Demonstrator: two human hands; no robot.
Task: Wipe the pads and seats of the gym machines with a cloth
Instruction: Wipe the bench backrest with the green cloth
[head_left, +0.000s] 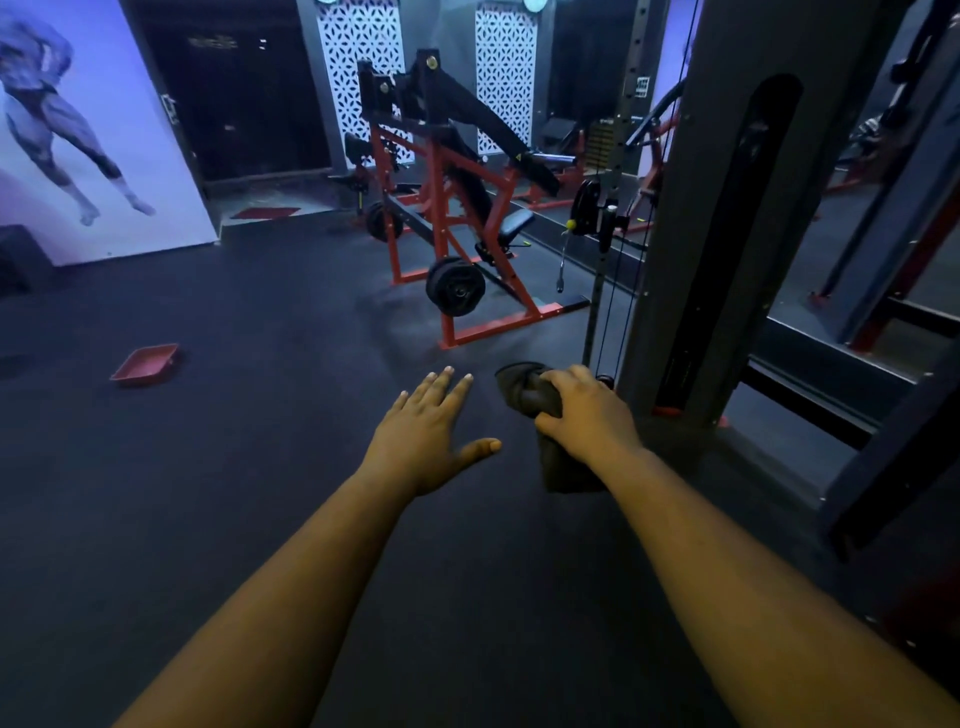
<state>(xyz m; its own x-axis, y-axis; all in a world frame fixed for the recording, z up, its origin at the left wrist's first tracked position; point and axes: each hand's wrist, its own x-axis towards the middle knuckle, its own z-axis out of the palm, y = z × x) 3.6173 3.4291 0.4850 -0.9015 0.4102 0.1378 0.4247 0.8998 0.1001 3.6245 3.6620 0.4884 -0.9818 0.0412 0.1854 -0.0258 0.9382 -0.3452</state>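
I count two hands (423, 431), one cloth (540, 410), one red tray (146, 365), two patterned wall panels (363, 67), and two weight plates (455, 287).

Dark rubber floor (234, 467) spreading across room, catching dim bluish light. Red plastic tray (146, 365) lying on floor, well left of tall dark cable column (727, 234). Lit wall poster (78, 130) of muscular figure glowing violet far left of column. White lattice panels (506, 73) standing on back wall behind and left of column. Dark doorway (244, 104) sitting between poster and panels. Mirror (883, 208) reflecting frames right of column.
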